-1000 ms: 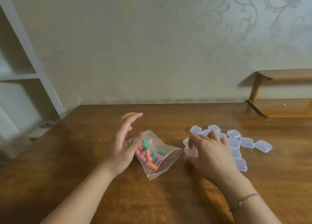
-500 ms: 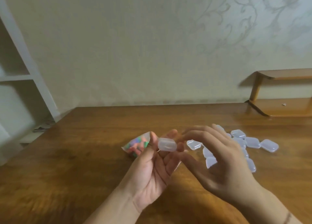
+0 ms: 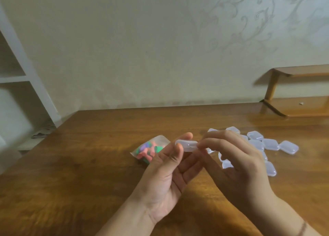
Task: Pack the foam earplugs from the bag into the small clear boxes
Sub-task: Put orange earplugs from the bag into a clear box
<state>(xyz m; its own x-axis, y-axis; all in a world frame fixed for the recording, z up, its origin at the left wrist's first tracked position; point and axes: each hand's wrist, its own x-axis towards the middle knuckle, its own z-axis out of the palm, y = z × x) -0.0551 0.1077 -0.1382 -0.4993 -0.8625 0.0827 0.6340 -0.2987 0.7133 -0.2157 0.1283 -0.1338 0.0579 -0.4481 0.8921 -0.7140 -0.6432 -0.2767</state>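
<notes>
A small clear box [image 3: 187, 145] is held above the wooden table [image 3: 89, 164], lid closed. My left hand [image 3: 165, 175], palm up, pinches its left end between thumb and fingers. My right hand [image 3: 236, 166] pinches its right end with curled fingertips. Behind my left hand lies a clear zip bag [image 3: 148, 151] filled with pink, green and purple foam earplugs. Several more small clear boxes [image 3: 270, 145] lie scattered on the table behind my right hand, some hidden by it.
A low wooden shelf stand [image 3: 299, 102] sits at the table's back right corner. A white shelving unit [image 3: 21, 79] stands off the table's left side. A pale patterned wall [image 3: 160, 48] runs behind the table.
My right hand picked a box from the pile and lifted it; my left hand left the bag and came up under it. Now both hands pinch the box at its ends.
</notes>
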